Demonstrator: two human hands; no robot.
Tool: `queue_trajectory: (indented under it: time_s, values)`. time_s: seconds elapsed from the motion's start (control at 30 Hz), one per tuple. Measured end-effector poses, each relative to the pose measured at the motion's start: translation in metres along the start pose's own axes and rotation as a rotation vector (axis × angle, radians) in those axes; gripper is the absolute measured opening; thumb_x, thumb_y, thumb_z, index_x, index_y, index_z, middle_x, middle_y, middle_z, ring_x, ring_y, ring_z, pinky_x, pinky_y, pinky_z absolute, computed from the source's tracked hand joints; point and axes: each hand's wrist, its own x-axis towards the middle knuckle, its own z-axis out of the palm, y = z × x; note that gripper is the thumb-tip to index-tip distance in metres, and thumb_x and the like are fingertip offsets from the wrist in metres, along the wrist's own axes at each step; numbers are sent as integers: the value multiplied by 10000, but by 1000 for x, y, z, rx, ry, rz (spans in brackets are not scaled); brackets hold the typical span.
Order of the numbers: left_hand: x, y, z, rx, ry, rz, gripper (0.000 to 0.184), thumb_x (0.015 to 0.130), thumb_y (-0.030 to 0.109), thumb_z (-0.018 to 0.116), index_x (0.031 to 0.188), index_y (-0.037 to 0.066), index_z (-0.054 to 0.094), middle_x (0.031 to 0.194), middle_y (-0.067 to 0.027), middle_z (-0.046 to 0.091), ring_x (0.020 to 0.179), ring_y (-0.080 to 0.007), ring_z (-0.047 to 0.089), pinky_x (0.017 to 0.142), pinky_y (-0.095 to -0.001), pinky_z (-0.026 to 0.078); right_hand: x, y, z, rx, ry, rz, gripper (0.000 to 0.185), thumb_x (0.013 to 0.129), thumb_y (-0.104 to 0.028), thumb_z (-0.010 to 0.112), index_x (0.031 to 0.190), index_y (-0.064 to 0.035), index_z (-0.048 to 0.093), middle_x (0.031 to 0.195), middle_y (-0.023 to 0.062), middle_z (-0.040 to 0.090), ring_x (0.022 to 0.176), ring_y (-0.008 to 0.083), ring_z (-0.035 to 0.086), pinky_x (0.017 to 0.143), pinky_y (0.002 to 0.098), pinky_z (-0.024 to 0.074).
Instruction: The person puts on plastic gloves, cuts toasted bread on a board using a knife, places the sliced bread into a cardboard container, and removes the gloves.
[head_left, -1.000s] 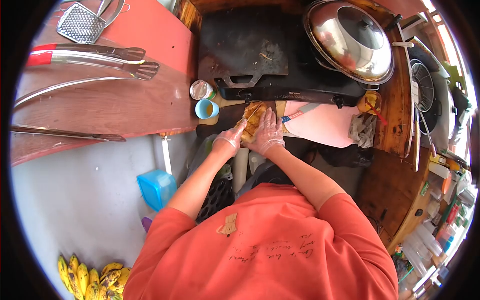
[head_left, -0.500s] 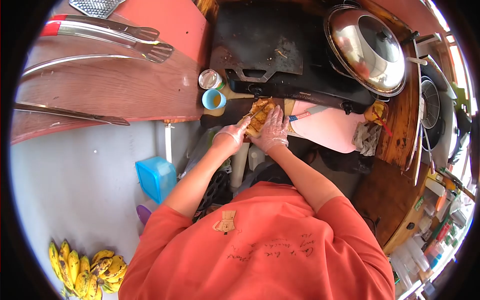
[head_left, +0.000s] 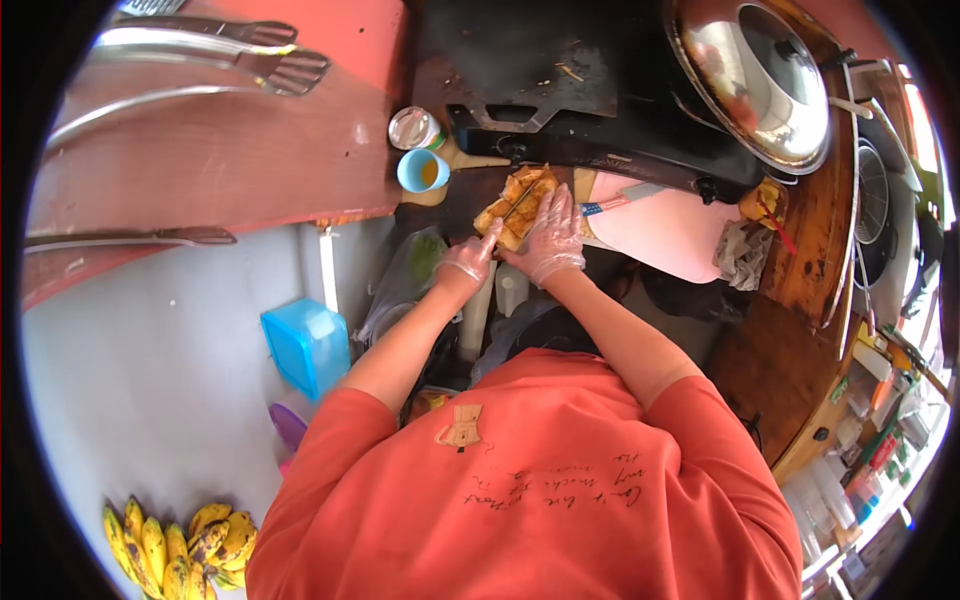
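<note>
A golden-brown, flat fried food, perhaps a folded pancake or bread [head_left: 530, 187], lies on a small board at the counter's front edge. My left hand [head_left: 468, 260], in a clear plastic glove, is closed on a knife [head_left: 518, 207], its index finger stretched forward. The thin dark blade runs across the food; the handle is hidden in my palm. My right hand [head_left: 553, 242], also gloved, lies open with fingers stretched along the food's right side, touching it. Just right of that hand, a second knife with a patterned handle [head_left: 603, 207] rests on a pink cutting board [head_left: 660, 235].
A black stove [head_left: 590, 160] with a griddle plate [head_left: 560, 90] stands beyond, a glass-lidded pan [head_left: 705, 85] at its right. Left are a blue cup [head_left: 420, 172] and a can [head_left: 412, 128]. Tongs [head_left: 200, 45], bananas [head_left: 170, 550] and a blue container [head_left: 305, 345] are further left.
My left hand has drawn back a little from the food, showing more of the blade and the cut line. My right hand stays on the food. The whole view has shifted slightly.
</note>
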Motion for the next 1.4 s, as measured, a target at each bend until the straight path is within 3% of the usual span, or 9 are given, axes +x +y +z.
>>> queue_trajectory:
  time_s: [0.17, 0.33, 0.43, 0.67, 0.93, 1.03, 1.1, 1.13, 1.4]
  values:
    - [6, 8, -41, -32, -99, 23, 657, 904, 80, 569, 1531, 156, 392, 913, -199, 696, 780, -396, 692, 678, -499, 565, 1, -1, -2, 3, -9, -16, 1289, 756, -691, 700, 1556, 134, 116, 1629, 360, 85, 1545, 439, 87, 1257, 485, 82]
    - [6, 4, -14, -85, 95, 91, 663, 897, 86, 584, 1529, 172, 402, 874, -198, 697, 747, -397, 691, 660, -510, 556, -2, -2, 1, 45, 30, -33, 1280, 759, -667, 711, 1550, 144, 114, 1619, 378, 76, 1544, 440, 84, 1259, 487, 87]
    - [-8, -5, -21, -8, -84, 2, 657, 908, 101, 586, 1532, 192, 403, 888, -202, 692, 750, -402, 688, 648, -520, 549, -2, 1, -1, 87, 32, -43, 1271, 761, -647, 718, 1547, 149, 115, 1616, 382, 78, 1539, 453, 89, 1259, 483, 93]
    - [-8, -10, -4, -19, 34, 32, 615, 959, 134, 585, 1536, 225, 393, 855, -185, 695, 732, -396, 681, 625, -501, 548, -2, 2, 2, 114, 64, -41, 1274, 751, -642, 731, 1537, 159, 127, 1609, 388, 90, 1531, 462, 114, 1259, 481, 108]
    - [-18, 24, -89, 46, -265, -93, 639, 945, 104, 544, 1551, 201, 367, 1005, -202, 708, 843, -410, 694, 717, -514, 553, -11, 14, 21, 267, 190, -53, 1293, 718, -580, 803, 1536, 157, 125, 1599, 383, 128, 1515, 466, 153, 1257, 484, 130]
    - [-3, 34, -74, 47, -137, -12, 685, 916, 103, 578, 1558, 198, 358, 993, -199, 709, 825, -411, 696, 717, -520, 552, -13, 20, 28, 340, 199, -56, 1296, 707, -563, 818, 1536, 154, 126, 1605, 360, 149, 1511, 467, 157, 1262, 474, 129]
    - [16, 37, -63, 65, -149, 34, 692, 915, 115, 588, 1561, 195, 352, 993, -198, 710, 821, -410, 697, 718, -518, 553, -13, 20, 25, 371, 202, -61, 1289, 705, -558, 820, 1531, 157, 136, 1604, 351, 167, 1509, 471, 161, 1265, 466, 127]
    - [23, 38, -60, 79, -160, 70, 699, 915, 126, 598, 1564, 192, 347, 992, -198, 710, 817, -408, 699, 718, -516, 554, -12, 19, 27, 326, 256, -59, 1270, 670, -505, 852, 1522, 140, 164, 1583, 338, 226, 1498, 449, 214, 1255, 461, 188]
    - [27, 28, -45, 85, -191, 82, 705, 915, 108, 588, 1569, 185, 336, 1011, -193, 714, 827, -404, 701, 718, -510, 557, -11, 20, 27, 318, 242, -56, 1254, 682, -504, 838, 1529, 123, 160, 1593, 340, 206, 1500, 458, 199, 1259, 471, 164]
